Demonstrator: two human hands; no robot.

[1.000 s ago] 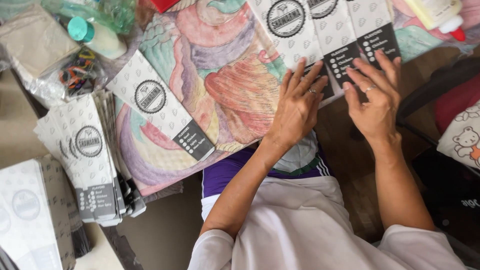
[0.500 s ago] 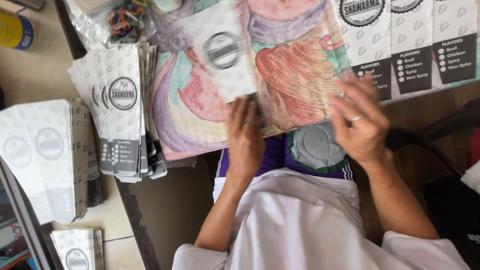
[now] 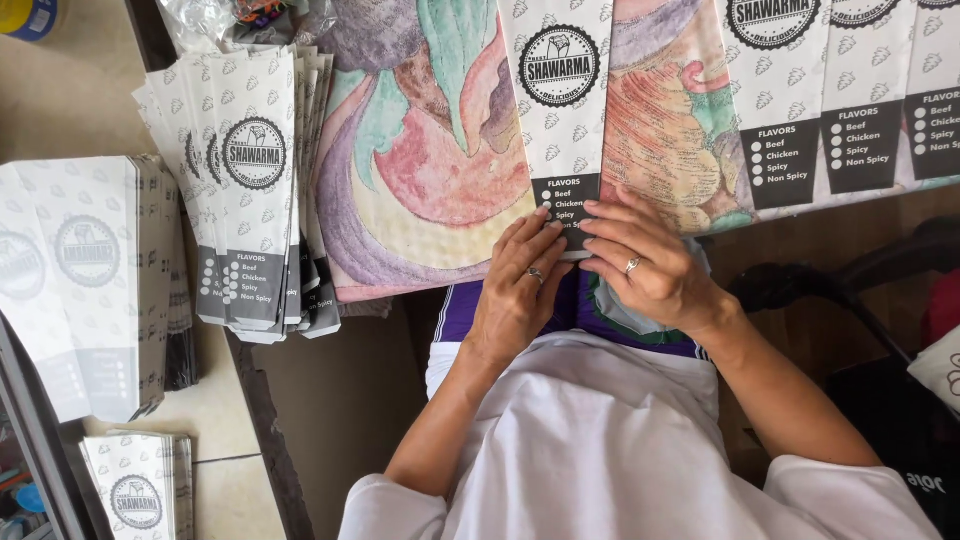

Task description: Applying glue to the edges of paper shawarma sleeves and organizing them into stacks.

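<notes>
Both hands pinch the bottom end of a white paper sleeve (image 3: 563, 110) that lies at the desk's (image 3: 80, 90) near edge on a colourful cloth (image 3: 420, 190). The left hand (image 3: 515, 300) and right hand (image 3: 650, 265) sit side by side, fingers curled on the sleeve's dark label. A fanned stack of sleeves (image 3: 250, 180) lies near the cloth's left edge.

Paper sleeves, stacks, hands and rings, counted

Three white printed paper sleeves (image 3: 565, 110) lie singly on the one patterned cloth (image 3: 420, 190); a fourth shows at the right edge. Three stacks of sleeves (image 3: 245, 180) sit to the left, too many to count. Two hands, left hand (image 3: 515, 295) and right hand (image 3: 650, 265), wear one ring each.
</notes>
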